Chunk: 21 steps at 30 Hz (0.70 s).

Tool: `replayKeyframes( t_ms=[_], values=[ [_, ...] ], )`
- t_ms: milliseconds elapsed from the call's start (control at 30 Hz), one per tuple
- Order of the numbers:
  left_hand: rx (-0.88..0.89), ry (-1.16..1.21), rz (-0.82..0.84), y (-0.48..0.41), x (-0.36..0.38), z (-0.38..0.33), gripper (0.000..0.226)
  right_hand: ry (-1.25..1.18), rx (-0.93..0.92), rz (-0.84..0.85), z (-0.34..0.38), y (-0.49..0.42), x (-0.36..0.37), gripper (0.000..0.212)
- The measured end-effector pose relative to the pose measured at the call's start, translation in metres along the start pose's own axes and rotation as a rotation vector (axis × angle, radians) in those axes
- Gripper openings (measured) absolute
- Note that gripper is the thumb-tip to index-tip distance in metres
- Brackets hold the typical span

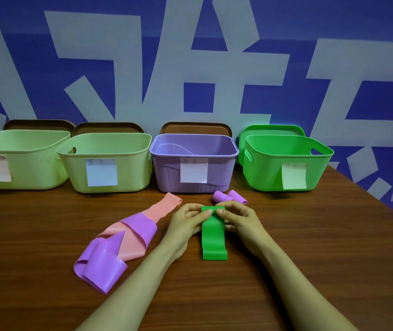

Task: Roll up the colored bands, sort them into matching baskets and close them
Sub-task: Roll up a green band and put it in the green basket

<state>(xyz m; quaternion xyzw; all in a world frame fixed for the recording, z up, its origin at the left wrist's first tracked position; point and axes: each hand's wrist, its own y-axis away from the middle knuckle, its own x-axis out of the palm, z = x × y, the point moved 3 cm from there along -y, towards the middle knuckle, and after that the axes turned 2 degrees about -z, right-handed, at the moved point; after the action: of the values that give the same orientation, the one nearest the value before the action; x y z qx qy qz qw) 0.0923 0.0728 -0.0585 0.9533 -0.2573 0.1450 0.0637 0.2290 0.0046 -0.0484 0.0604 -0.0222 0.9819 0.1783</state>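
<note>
On table centre, just in front of the purple basket (167, 173): green band (214, 237), a bright green, smooth flat strip running lengthwise toward the person. Its near end lies flat on the wooden table (310, 247). Its far end is turned over into a small first fold. Left hand (186, 223) and right hand (238, 218) both pinch that far end, thumbs on top almost touching, other fingers curled round the sides.

Left of the hands is a long purple band (102, 266), loosely looped, lying across a pink band (167, 204). Small purple roll (229, 197) sits just beyond the right hand.

Back row, left to right: two pale green baskets (35, 168) (131, 170), the purple basket, a green basket (267, 173). All are open, each with a sticky note on the front. Lids lean on the wall behind them, three brown and one green lid (272, 130).
</note>
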Motion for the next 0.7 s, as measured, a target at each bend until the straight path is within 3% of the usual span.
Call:
replayKeyframes(
  t_ms=[133,600,700],
  values=[
    [0.011,0.027,-0.025,-0.0018,-0.0011,0.0002,0.008,0.01,-0.008,0.015,0.0,0.0001,0.0001,0.02],
    [0.143,-0.045,-0.014,-0.0034,-0.0071,-0.0022,0.019,-0.048,0.047,0.039,0.0,-0.0011,0.0052,0.038],
    [0.171,-0.026,0.006,-0.0032,-0.0061,-0.0033,0.021,-0.022,0.06,0.075,-0.0002,0.0004,0.0066,0.025]
  ],
)
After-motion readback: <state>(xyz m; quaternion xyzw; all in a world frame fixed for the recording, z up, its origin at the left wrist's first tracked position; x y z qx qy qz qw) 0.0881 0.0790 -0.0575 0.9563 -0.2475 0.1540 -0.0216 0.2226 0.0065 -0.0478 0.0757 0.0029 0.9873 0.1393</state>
